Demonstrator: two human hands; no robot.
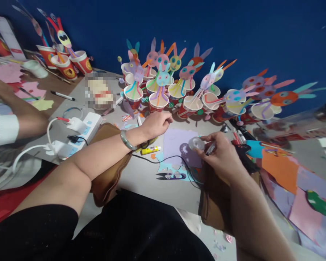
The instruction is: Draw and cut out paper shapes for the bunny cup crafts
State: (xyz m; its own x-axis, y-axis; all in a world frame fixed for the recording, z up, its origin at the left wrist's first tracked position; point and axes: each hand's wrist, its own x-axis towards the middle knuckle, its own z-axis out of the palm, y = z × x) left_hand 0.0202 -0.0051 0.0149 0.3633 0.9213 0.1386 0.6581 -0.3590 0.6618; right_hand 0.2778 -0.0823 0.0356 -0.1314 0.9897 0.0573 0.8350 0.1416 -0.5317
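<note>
My right hand (220,152) pinches a clear, round disc that looks like a roll of tape (196,144) between thumb and fingers. A dark and silver pen-like piece (210,148) also shows in that hand. Beneath the roll lies a sheet of lilac paper (176,145), with the roll's shadow on it. My left hand (158,125) is closed at the paper's upper left corner, near the front cups; its curled fingers hide whatever may be in them. Just below that wrist are a yellow glue stick (150,150) and, further down, black thread snips (171,176).
Paper cups (159,100) with rabbit-faced paper puppets crowd the table's back along the blue wall. A power strip (84,134) and a co-worker's arm (29,123) are at left. A black cable (168,158) crosses the middle. Orange paper (279,168) lies at right.
</note>
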